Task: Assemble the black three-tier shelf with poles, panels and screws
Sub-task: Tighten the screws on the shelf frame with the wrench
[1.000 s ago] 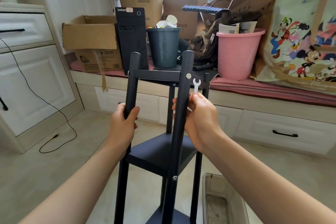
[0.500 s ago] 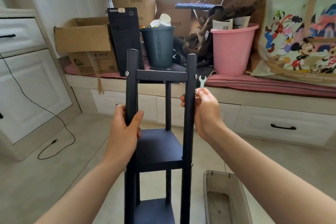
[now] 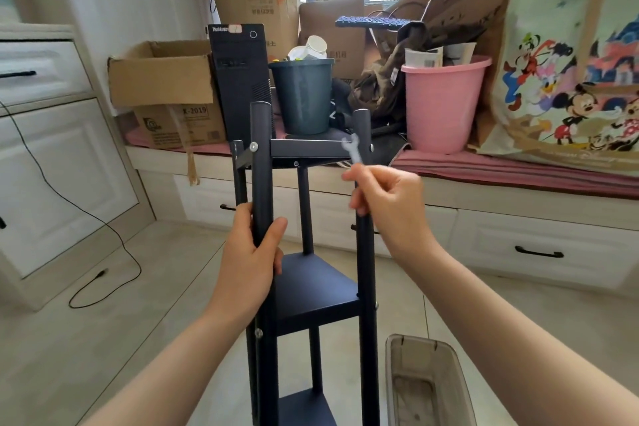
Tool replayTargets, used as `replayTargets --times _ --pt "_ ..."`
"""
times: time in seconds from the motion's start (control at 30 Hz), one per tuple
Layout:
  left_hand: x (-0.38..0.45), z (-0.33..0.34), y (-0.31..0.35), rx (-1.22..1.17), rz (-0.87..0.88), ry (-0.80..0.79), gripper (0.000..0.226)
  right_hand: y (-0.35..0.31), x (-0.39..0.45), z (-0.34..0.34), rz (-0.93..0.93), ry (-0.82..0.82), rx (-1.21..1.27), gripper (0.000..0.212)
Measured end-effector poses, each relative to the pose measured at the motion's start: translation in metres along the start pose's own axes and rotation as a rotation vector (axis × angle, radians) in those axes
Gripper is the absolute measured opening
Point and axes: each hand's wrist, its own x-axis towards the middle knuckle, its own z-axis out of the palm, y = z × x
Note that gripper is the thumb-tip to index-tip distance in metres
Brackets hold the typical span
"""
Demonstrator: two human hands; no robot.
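The black three-tier shelf (image 3: 311, 290) stands upright on the floor in front of me, poles and all three panels joined. Silver screws show on its poles, one near the top left (image 3: 254, 146). My left hand (image 3: 250, 259) grips the near left pole between the top and middle panels. My right hand (image 3: 387, 204) pinches a small silver wrench (image 3: 352, 150), blurred, its head just left of the near right pole at the top panel's edge.
A clear plastic bin (image 3: 425, 387) sits on the floor at the shelf's right foot. Behind, a window bench holds cardboard boxes (image 3: 162, 79), a black computer tower (image 3: 240, 79), a dark bucket (image 3: 302, 97) and a pink bucket (image 3: 442, 104). A black cable (image 3: 103, 273) lies on the floor left.
The shelf has turned in my left hand's grip, showing a different side. My right hand has come off the right pole and lifted the wrench toward the top panel.
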Motion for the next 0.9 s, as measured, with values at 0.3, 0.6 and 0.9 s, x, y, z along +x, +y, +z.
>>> replayTargets --times 0.3,0.6,0.9 --pt "-0.003 0.010 0.004 0.027 0.012 -0.054 0.008 -0.001 -0.010 0.025 0.409 -0.320 0.075 0.032" --pt "-0.002 0.011 0.003 -0.007 -0.007 -0.064 0.008 -0.004 -0.002 0.021 0.636 -0.457 0.426 0.019" --pt "-0.004 0.011 0.005 -0.025 -0.015 -0.075 0.005 -0.004 0.005 0.011 0.610 -0.547 0.407 0.005"
